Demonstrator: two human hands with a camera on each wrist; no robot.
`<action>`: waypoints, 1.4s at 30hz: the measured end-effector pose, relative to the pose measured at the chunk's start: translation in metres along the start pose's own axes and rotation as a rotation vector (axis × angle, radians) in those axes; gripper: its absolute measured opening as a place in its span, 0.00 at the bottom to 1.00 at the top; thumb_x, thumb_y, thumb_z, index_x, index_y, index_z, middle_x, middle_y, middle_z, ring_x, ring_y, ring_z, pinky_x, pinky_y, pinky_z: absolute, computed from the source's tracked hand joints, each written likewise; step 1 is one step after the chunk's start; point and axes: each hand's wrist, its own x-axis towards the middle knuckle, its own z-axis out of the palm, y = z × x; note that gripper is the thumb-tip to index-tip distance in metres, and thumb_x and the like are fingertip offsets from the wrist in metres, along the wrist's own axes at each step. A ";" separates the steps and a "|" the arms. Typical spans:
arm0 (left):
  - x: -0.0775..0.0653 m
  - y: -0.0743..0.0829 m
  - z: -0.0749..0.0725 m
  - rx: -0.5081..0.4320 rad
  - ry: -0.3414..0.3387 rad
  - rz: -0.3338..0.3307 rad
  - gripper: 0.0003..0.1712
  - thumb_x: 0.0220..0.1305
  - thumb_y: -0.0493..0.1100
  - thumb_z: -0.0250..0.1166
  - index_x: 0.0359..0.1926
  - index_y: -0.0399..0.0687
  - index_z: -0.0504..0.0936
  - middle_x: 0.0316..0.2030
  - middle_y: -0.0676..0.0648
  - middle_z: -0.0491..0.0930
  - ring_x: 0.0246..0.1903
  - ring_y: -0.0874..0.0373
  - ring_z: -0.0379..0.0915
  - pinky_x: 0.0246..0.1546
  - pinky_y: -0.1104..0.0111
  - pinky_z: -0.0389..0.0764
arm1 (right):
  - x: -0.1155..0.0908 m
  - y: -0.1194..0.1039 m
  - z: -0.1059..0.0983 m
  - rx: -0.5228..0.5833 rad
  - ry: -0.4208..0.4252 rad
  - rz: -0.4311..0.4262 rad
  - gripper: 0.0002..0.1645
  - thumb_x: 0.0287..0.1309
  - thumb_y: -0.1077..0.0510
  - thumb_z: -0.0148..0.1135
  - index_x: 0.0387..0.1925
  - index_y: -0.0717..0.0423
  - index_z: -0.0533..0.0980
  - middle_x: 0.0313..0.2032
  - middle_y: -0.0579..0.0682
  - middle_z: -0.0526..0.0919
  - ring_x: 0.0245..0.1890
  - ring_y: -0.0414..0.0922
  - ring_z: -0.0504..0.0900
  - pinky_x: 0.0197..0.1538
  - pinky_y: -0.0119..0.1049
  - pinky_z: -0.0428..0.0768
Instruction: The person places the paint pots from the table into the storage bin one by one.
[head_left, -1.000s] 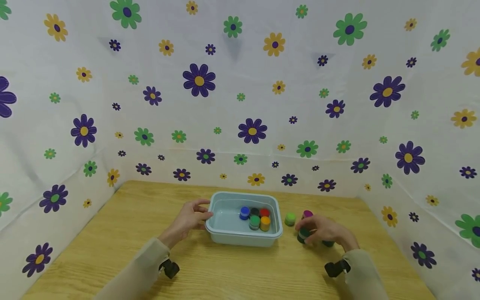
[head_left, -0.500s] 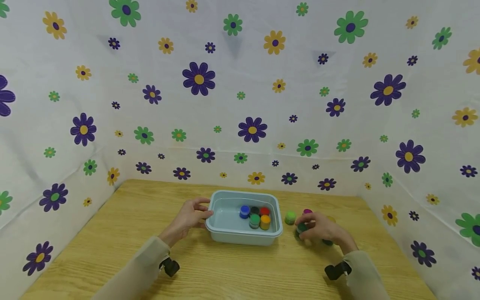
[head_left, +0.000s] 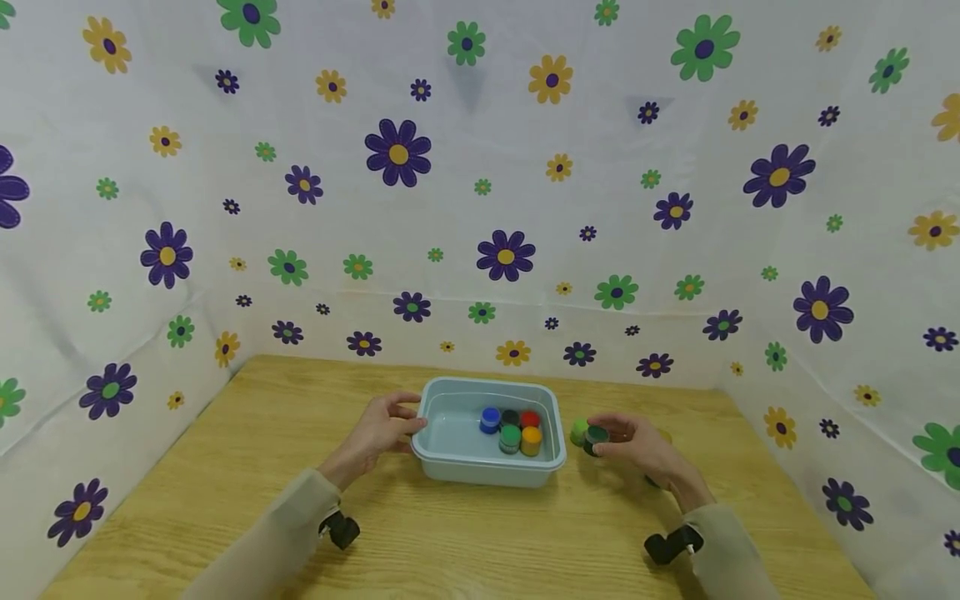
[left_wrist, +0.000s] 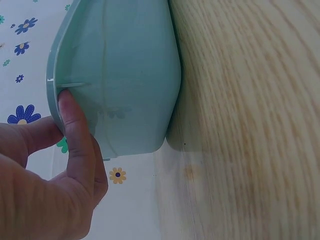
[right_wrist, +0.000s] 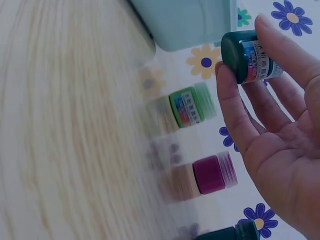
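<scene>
- Head view, as I watched: the person's right hand (head_left: 637,446) had the dark green jar (head_left: 596,439) pinched between thumb and fingers, just beside the light green jar (head_left: 578,431).
- Half a second earlier that jar was nearer the person and further right; it had since shifted towards the back and closer to the light blue box (head_left: 487,476).
- From the right wrist, it showed clear of the surface (head_left: 300,467), higher than the light green jar and the magenta jar (right_wrist: 209,175), which both stood there.
- The magenta jar, visible from the head a moment before, was now hidden behind the right hand. Another dark jar (right_wrist: 227,234) was only partly in view.
- The left hand (head_left: 382,429) had not left the box's left end; its thumb and fingers pinched the rim.
- Inside the box nothing had changed: the blue jar (head_left: 490,420), black jar (head_left: 510,417), red jar (head_left: 529,418), green jar (head_left: 510,439) and orange jar (head_left: 531,441) sat together towards the right.
</scene>
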 end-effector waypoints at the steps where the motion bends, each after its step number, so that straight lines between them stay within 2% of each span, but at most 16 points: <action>1: 0.000 0.000 0.000 0.002 -0.003 0.001 0.29 0.63 0.34 0.66 0.65 0.43 0.71 0.48 0.37 0.75 0.40 0.46 0.81 0.31 0.61 0.87 | 0.000 -0.001 0.000 0.021 0.002 0.001 0.36 0.58 0.57 0.69 0.63 0.67 0.68 0.55 0.55 0.79 0.50 0.42 0.79 0.52 0.32 0.81; 6: 0.002 0.000 -0.001 0.001 -0.009 0.002 0.28 0.64 0.34 0.65 0.64 0.42 0.71 0.48 0.36 0.75 0.41 0.45 0.81 0.32 0.61 0.87 | 0.001 -0.007 0.004 0.116 0.028 0.016 0.36 0.59 0.57 0.68 0.64 0.69 0.67 0.50 0.43 0.81 0.48 0.38 0.80 0.52 0.28 0.80; 14: 0.006 0.000 -0.002 -0.011 0.003 0.004 0.28 0.63 0.33 0.66 0.63 0.43 0.73 0.46 0.37 0.75 0.39 0.45 0.81 0.32 0.61 0.88 | 0.003 -0.025 0.012 0.215 0.050 -0.009 0.36 0.57 0.59 0.69 0.64 0.69 0.68 0.53 0.47 0.82 0.49 0.38 0.81 0.54 0.28 0.80; 19: 0.007 0.001 0.001 0.005 -0.034 0.021 0.30 0.62 0.34 0.66 0.66 0.42 0.71 0.45 0.38 0.76 0.36 0.48 0.80 0.30 0.62 0.87 | 0.002 -0.031 0.022 0.181 0.132 -0.036 0.34 0.55 0.59 0.71 0.61 0.68 0.72 0.47 0.43 0.84 0.45 0.38 0.83 0.50 0.29 0.82; 22: 0.007 -0.001 0.003 0.006 -0.046 0.025 0.31 0.62 0.33 0.66 0.66 0.40 0.70 0.44 0.38 0.76 0.35 0.49 0.80 0.29 0.63 0.87 | 0.002 -0.034 0.031 0.150 0.156 -0.043 0.34 0.54 0.57 0.72 0.60 0.66 0.73 0.46 0.46 0.84 0.42 0.39 0.83 0.47 0.30 0.83; 26: 0.006 -0.001 0.001 0.012 -0.030 0.024 0.31 0.63 0.33 0.66 0.67 0.41 0.69 0.44 0.38 0.75 0.36 0.48 0.79 0.29 0.64 0.87 | 0.009 -0.043 0.040 0.116 0.141 -0.054 0.34 0.55 0.55 0.72 0.60 0.64 0.74 0.49 0.54 0.84 0.42 0.41 0.82 0.48 0.35 0.84; 29: 0.007 0.000 -0.001 0.013 -0.021 0.017 0.32 0.62 0.32 0.66 0.67 0.42 0.69 0.44 0.38 0.75 0.35 0.49 0.79 0.29 0.64 0.87 | 0.015 -0.050 0.043 0.087 0.130 -0.053 0.33 0.54 0.53 0.72 0.60 0.61 0.75 0.50 0.55 0.83 0.43 0.42 0.82 0.47 0.38 0.84; 33: 0.006 0.003 -0.004 0.015 -0.019 0.012 0.32 0.62 0.32 0.66 0.67 0.42 0.69 0.43 0.39 0.75 0.34 0.51 0.78 0.29 0.64 0.87 | 0.022 -0.058 0.048 0.066 0.140 -0.032 0.34 0.52 0.51 0.74 0.59 0.58 0.76 0.50 0.55 0.83 0.44 0.43 0.82 0.46 0.34 0.83; 37: 0.005 0.003 -0.004 0.018 -0.024 0.022 0.32 0.63 0.32 0.65 0.67 0.42 0.69 0.43 0.39 0.75 0.34 0.52 0.77 0.29 0.64 0.87 | 0.027 -0.063 0.053 0.070 0.131 -0.038 0.33 0.54 0.52 0.73 0.59 0.59 0.76 0.54 0.57 0.82 0.48 0.44 0.81 0.50 0.31 0.82; 42: 0.004 0.001 -0.003 0.022 -0.026 0.015 0.31 0.63 0.33 0.65 0.67 0.43 0.69 0.41 0.40 0.75 0.32 0.53 0.76 0.29 0.64 0.86 | 0.035 -0.068 0.064 0.065 0.092 -0.047 0.30 0.56 0.55 0.71 0.59 0.60 0.75 0.55 0.58 0.81 0.49 0.46 0.82 0.55 0.36 0.82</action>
